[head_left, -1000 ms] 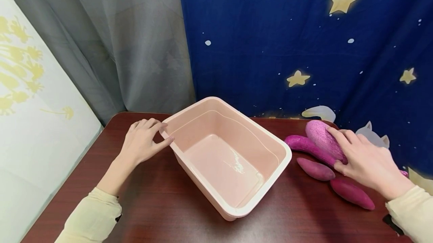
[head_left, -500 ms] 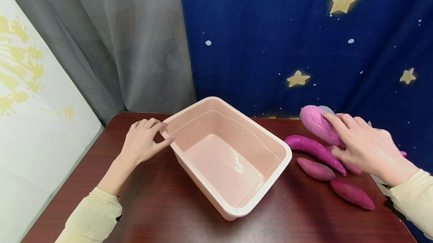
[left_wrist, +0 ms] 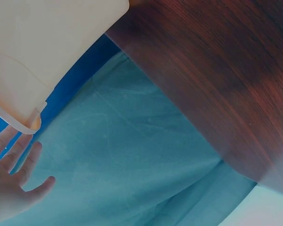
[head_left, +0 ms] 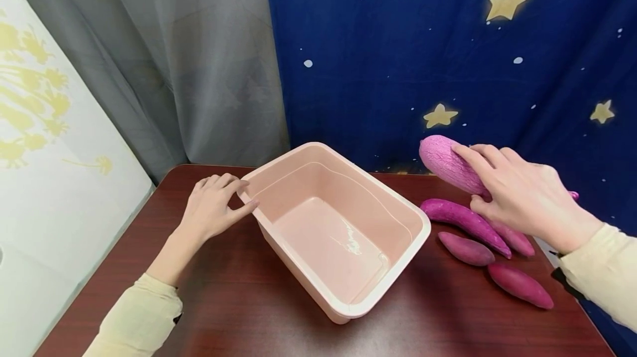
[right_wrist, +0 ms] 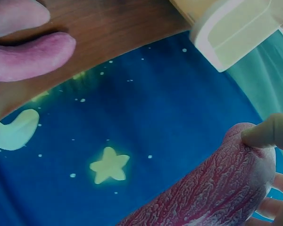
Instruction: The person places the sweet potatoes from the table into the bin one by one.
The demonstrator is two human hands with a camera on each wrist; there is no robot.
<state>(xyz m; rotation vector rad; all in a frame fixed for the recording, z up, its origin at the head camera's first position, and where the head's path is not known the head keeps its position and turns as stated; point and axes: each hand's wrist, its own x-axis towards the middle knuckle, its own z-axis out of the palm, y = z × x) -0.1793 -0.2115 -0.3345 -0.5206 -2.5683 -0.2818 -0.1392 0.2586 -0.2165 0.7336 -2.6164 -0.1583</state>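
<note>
A pink, wrinkled, long vegetable (head_left: 450, 166) is held in my right hand (head_left: 527, 194), raised above the table behind the other vegetables. Its net-like skin shows up close in the right wrist view, with the thumb (right_wrist: 269, 134) pressed on its near end. My left hand (head_left: 211, 205) rests at the left corner of a pale pink plastic basin (head_left: 338, 268), its extended fingers touching the rim. From the left wrist view, fingers (left_wrist: 19, 148) lie against the rim. Nothing lies inside the basin.
To the right of the basin lie a curved magenta eggplant-like vegetable (head_left: 463, 219), a sweet potato (head_left: 466, 249) and another sweet potato (head_left: 520, 285). A further pink piece (head_left: 517, 241) is partly hidden behind them. Curtains (head_left: 373, 69) hang behind the dark wooden table (head_left: 239, 302).
My right hand has lifted the pink wrinkled vegetable off the group and carried it up and to the left. The left hand and the basin stay as they were.
</note>
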